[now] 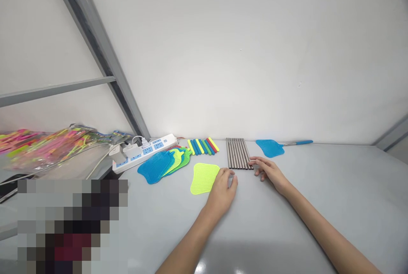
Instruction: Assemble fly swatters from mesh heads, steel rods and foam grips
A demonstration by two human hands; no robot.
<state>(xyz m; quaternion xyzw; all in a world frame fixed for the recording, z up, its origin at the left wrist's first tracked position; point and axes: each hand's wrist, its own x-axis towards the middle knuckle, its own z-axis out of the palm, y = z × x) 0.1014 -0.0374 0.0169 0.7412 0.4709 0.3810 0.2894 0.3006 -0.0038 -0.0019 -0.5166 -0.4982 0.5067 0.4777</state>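
My left hand (223, 189) curls its fingers over the right end of a yellow-green perforated fly swatter head (204, 179), which lies flat; the hand hides its narrow end. With fingers loosely bent and apart, my right hand (268, 172) reaches the near right corner of a row of metal rods (237, 153). Its index fingertip is at the outermost rod, and I see nothing held in it. Further right lies a fly swatter with a blue head (270, 148), a metal shaft and a blue handle (304, 142).
Coloured handle sleeves (203, 146) lie in a row left of the rods. Fanned swatter heads (156, 166) overlap in front of a white power strip (145, 153) with plugs and cables. Bagged colourful items (60, 144) fill the far left. A white wall (242, 74) closes the back.
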